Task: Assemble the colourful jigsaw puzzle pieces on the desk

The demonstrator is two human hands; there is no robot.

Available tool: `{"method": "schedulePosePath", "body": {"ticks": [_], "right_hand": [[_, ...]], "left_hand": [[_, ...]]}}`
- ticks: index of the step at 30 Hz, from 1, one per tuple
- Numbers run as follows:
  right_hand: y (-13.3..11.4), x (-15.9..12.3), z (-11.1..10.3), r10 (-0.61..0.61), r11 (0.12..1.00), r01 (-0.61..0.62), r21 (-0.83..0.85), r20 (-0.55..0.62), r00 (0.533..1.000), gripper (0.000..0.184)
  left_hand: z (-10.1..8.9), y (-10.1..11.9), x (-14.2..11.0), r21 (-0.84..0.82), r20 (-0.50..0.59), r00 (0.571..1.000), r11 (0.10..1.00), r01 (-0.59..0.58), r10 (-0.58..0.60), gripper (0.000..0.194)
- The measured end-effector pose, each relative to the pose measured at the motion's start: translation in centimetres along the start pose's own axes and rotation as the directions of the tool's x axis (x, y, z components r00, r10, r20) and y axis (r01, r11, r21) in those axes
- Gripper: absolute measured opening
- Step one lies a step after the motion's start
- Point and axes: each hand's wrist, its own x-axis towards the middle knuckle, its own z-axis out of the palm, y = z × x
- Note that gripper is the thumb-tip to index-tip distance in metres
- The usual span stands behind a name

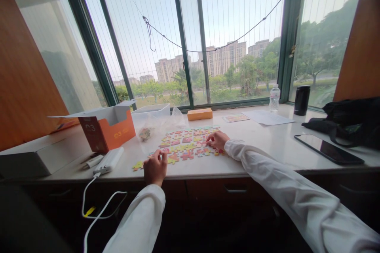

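Puzzle pieces are lying on the table. The left hand is holding its fingers curled beside them; the right hand is leaning over their right side. Whether either is gripping one, I cannot tell.

Wide green-framed window fills upper frame, daylight in, pale sky. Apartment blocks mid-frame, trees to the right. Wood panels at left and upper-right edges. White countertop across middle, dark drawers below.

Left hand, right hand at jigsaw pieces, white counter, window
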Motion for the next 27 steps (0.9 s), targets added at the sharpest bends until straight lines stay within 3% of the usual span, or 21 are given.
{"method": "schedulePosePath", "body": {"ticks": [27], "right_hand": [[0.48,0.03,0.04,0.031,0.999,-0.031,0.039,-0.006,0.999,0.022]], "left_hand": [[-0.17,0.17,-0.06,-0.007,-0.001,1.0,1.0,-0.001,0.001,0.029]]}}
